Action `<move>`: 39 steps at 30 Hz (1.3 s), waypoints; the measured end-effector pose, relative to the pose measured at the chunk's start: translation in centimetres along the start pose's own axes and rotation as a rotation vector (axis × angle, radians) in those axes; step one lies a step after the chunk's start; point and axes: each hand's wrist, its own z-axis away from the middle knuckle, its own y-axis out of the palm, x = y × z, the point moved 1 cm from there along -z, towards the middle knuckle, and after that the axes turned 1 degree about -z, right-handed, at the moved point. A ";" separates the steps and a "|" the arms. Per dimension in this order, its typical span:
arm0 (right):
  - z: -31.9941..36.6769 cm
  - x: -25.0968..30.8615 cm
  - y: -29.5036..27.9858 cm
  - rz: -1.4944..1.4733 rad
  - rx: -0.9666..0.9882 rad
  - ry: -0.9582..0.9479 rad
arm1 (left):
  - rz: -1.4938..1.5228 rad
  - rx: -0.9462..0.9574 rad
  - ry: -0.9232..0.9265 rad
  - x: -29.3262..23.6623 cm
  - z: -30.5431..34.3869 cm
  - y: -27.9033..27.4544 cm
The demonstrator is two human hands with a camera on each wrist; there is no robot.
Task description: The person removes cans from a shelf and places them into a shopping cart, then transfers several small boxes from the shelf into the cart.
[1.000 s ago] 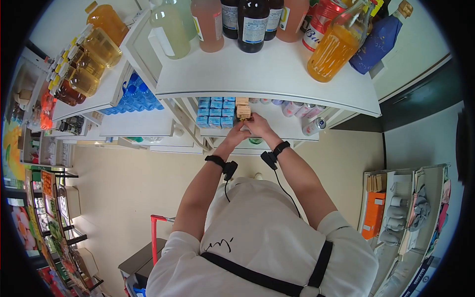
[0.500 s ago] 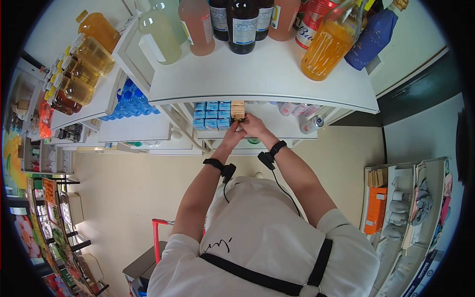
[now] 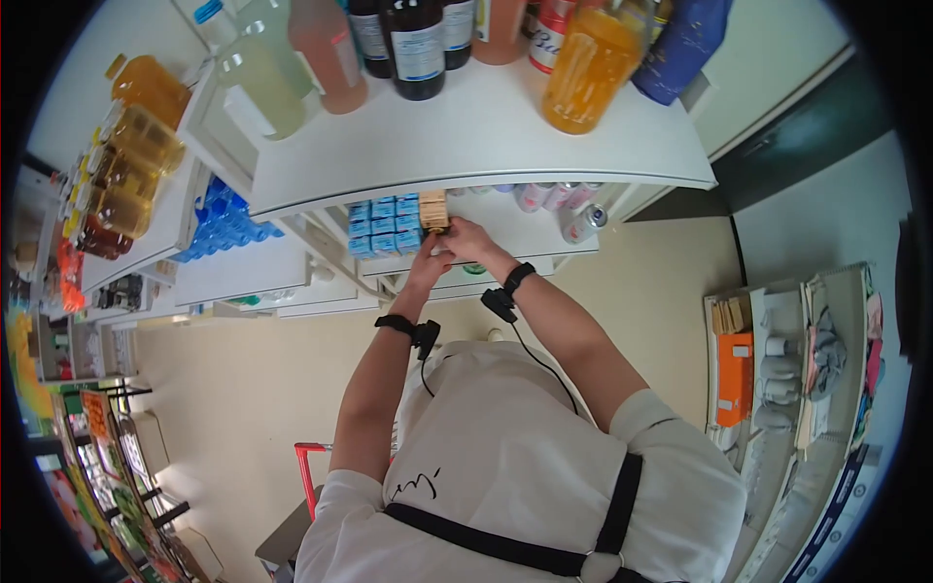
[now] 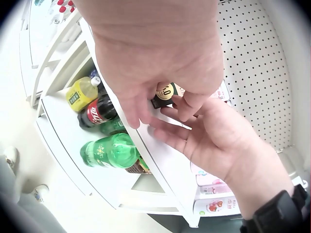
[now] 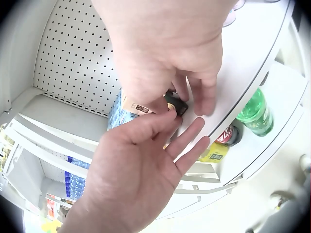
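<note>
Both hands meet at a small dark carton [image 4: 164,97] with a cream and gold front, low at the front of the middle shelf. My left hand [image 3: 426,265] pinches it between thumb and fingers from the left side. From the right, my right hand [image 3: 470,240] holds its other side with curled thumb and forefinger, the remaining fingers spread loosely. Much of the carton is hidden by the fingers. Right behind it stand beige cartons [image 3: 432,207], and a block of blue cartons [image 3: 384,229] fills the shelf to their left.
Pink and white cans [image 3: 559,197] stand farther right on the same shelf. Above, a shelf board [image 3: 476,146] carries large bottles and overhangs the hands. Below are soda bottles, one a green bottle [image 4: 111,151]. A red cart handle [image 3: 306,471] is at the person's left.
The head view has turned, so shelves and hands appear farther left. Both hands stay at the dark carton in front of the beige ones, with only slight finger movement.
</note>
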 end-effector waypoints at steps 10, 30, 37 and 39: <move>1.0 -0.2 -0.2 0.024 -0.034 0.023 | 0.037 0.041 -0.056 0.2 0.3 -1.3; 3.4 -2.2 -0.1 0.011 -0.071 0.144 | 0.011 0.143 -0.076 -0.4 2.8 -1.4; 3.3 -1.6 0.2 0.010 -0.064 0.139 | 0.016 0.178 -0.063 -0.3 2.5 -1.8; 3.6 -2.0 0.3 0.032 -0.074 0.154 | 0.007 0.182 -0.060 0.0 2.6 -2.0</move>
